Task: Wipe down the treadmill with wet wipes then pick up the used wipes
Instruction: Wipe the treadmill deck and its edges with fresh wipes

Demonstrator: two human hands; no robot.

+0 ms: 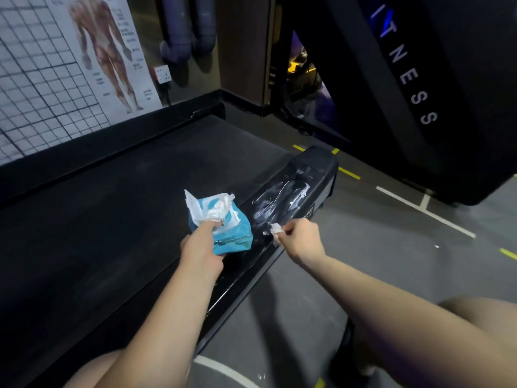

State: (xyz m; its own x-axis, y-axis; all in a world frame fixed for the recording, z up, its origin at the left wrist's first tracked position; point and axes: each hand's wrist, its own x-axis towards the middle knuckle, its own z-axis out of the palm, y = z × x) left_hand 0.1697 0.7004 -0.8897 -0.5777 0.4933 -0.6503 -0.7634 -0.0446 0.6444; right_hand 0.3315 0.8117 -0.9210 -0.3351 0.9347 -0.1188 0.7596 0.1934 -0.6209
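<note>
My soft blue plastic wet-wipe pack (232, 233), in my left hand (201, 247): turquoise-blue body, white flip lid, white sheet showing at the opening.
My small crumpled white wet wipe (275, 228), in my right hand (300, 239): plain white.
The flat matt treadmill belt (126, 205): charcoal black, faint pale scuffs.
The long glossy treadmill side rail (282, 200): black, streaked with white wet smears.
The smooth gym floor (377, 247): grey, white lines, yellow dashes.
The large wall poster (42, 79): white, black grid, red-brown muscle figure.
The slanted machine upright (414, 79): black, white letters.
</note>
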